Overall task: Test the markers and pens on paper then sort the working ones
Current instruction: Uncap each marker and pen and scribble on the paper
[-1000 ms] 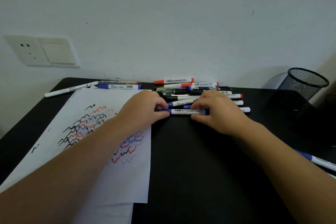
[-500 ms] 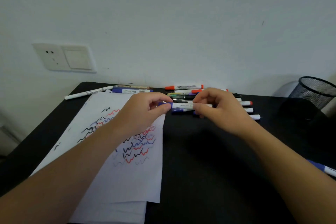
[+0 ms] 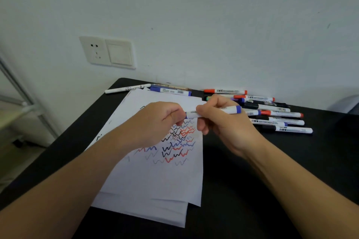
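Note:
Both hands hold one white marker with blue ends point(image 3: 230, 110) level above the paper point(image 3: 155, 176). My left hand point(image 3: 161, 122) grips its left end, where the cap is hidden inside the fingers. My right hand point(image 3: 217, 120) pinches the barrel near the middle. The paper is covered with black, red and blue squiggles. A pile of markers and pens point(image 3: 272, 114) lies on the black table point(image 3: 252, 190) to the right of my hands, by the wall.
A white pen point(image 3: 126, 89) and a blue-capped marker point(image 3: 171, 91) lie at the table's far left edge, above the paper. A wall socket and switch point(image 3: 107, 52) sit on the wall behind. A metal frame stands off the table's left side.
Both hands lifted the blue marker off the pile and carried it left, over the paper. The camera turned left, so the mesh pen cup left the view.

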